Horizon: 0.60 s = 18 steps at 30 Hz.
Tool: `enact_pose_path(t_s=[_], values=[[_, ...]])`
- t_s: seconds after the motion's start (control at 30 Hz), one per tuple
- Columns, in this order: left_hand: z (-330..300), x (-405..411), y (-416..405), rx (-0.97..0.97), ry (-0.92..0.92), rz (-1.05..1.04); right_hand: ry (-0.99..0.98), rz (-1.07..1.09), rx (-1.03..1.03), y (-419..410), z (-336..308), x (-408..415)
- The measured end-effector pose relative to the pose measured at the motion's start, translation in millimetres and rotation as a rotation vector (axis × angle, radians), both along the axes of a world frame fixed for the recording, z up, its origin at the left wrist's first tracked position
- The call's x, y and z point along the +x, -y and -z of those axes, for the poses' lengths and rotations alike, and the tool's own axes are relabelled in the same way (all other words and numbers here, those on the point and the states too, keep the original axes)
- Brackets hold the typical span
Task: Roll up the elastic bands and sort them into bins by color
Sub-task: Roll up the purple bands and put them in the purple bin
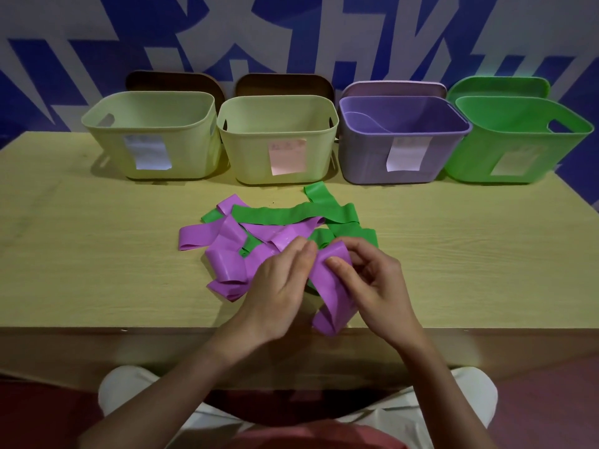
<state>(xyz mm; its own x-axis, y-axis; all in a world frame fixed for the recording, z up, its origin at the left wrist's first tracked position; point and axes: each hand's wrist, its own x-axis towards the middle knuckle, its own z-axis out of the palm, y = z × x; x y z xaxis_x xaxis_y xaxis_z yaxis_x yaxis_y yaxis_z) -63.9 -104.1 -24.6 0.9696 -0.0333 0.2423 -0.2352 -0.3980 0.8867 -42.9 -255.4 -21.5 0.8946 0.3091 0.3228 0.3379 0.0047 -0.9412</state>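
A tangled heap of purple bands (227, 244) and green bands (291, 213) lies on the middle of the table. One purple band (330, 293) is lifted from the heap near the front edge. My right hand (372, 283) pinches its upper fold with thumb and curled fingers. My left hand (282, 286) holds the same band from the left, fingers laid against the fold. Its lower loop hangs toward the table edge. Behind the heap stand a purple bin (402, 157) and a green bin (512, 157).
Two pale yellow bins (152, 140) (278, 144) stand left of the purple one, each with a paper label. Lids lean against the wall behind all the bins. The wooden table (81, 254) ends just before my lap.
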Motion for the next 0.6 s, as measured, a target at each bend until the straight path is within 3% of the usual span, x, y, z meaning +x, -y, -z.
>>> enact_pose_path(t_s=[0.1,0.23,0.43,0.53,0.6], values=[[1,2,2,0.165,0.159,-0.047,-0.002,-0.014,0.013,-4,3,-2],[-3,4,5,0.09,0.175,-0.082,-0.043,-0.068,0.058,-3,0,-3],[-15,-4,13,-0.475,-0.274,0.047,-0.007,-0.058,0.069,6,-3,-3],[-14,-5,16,-0.579,-0.369,0.055,-0.017,-0.019,0.057,7,0,-3],[-14,-4,17,-0.529,-0.395,0.049,-0.036,0.001,0.05,7,3,-4]])
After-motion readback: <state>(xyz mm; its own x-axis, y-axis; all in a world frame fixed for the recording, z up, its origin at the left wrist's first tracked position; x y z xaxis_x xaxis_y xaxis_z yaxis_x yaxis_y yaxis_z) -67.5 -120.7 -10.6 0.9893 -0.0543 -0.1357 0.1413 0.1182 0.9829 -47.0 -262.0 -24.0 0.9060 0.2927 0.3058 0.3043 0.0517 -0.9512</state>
